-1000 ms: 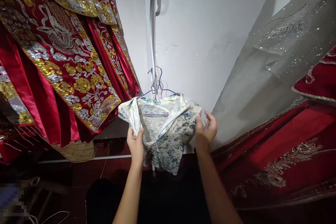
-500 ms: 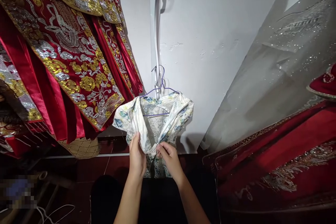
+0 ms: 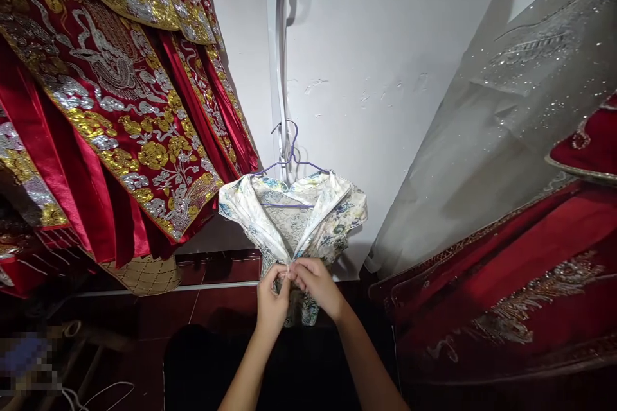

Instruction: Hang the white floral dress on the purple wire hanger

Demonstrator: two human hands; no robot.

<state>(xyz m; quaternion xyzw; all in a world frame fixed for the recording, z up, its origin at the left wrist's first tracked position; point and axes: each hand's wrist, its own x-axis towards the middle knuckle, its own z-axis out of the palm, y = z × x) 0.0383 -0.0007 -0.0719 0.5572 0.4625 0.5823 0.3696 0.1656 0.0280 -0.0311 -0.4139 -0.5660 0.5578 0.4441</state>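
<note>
A: Item 1, and where?
B: Patterned garment (image 3: 332, 228), white and blue, short-sleeved. It hangs on a purple hanger (image 3: 292, 157) before the white wall (image 3: 357, 109); 2 neckline edges meet low in a V.
A: Hands?
B: 2, both at the foot of the V, fingertips together. Left hand (image 3: 274, 295): thumb and fingers pinching the cloth edge. Right hand (image 3: 314, 285): fingertips pinching the same spot. Anything between them is too small to tell.
A: Neighbouring pieces?
B: Pale upright strip (image 3: 276, 51), at the hanger's hook. Left: red embroidered garment (image 3: 144, 148), gold-trimmed edge near the sleeve. Right: grey sparkling fabric (image 3: 463, 141), slanting edge.
A: Room to move?
B: Narrow at left; at right, a wedge of wall separates sleeve and grey fabric.
</note>
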